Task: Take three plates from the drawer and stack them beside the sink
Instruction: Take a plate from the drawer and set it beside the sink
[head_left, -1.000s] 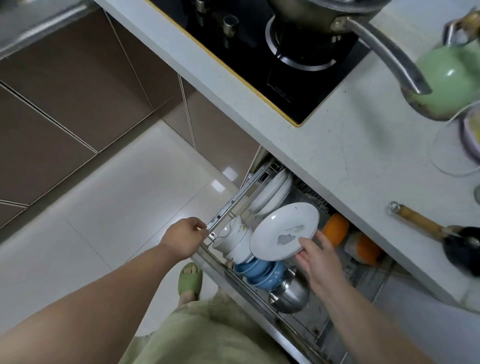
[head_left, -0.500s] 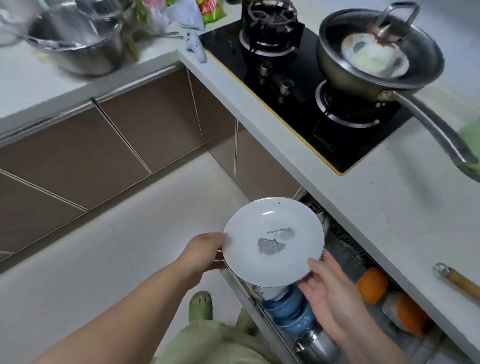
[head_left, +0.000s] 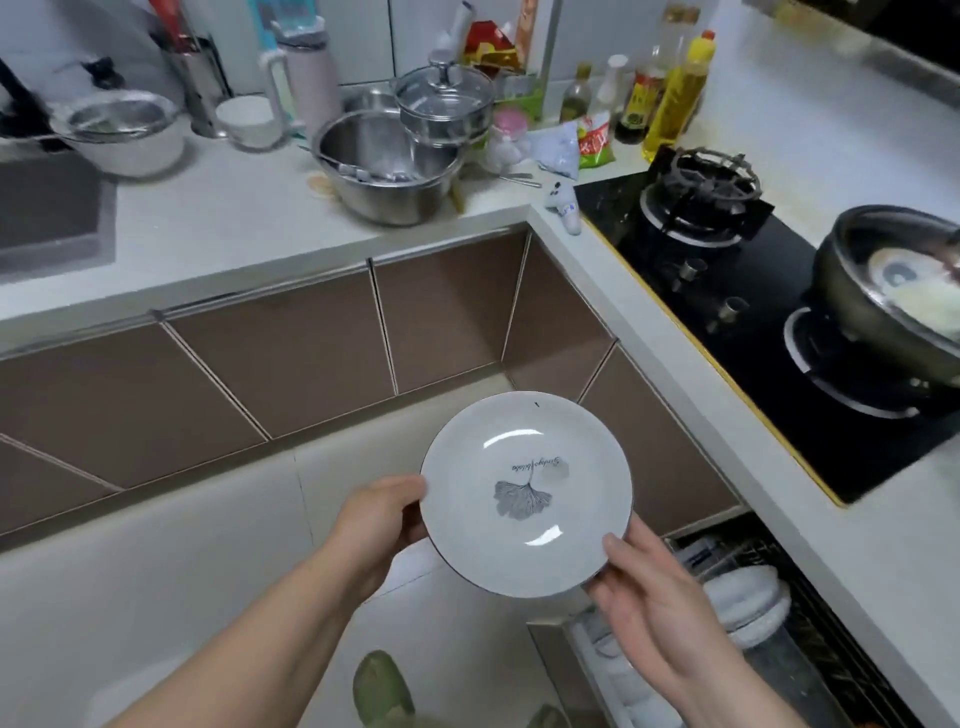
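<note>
Above the open drawer: plate, held level.
Left hand: gripping its left rim.
Right hand: gripping its lower right rim.

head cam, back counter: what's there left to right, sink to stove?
Sink → white bowl with strainer → small white cup → large steel bowl → glass-lidded pot → yellow oil bottle → empty gas burner → pan.
</note>
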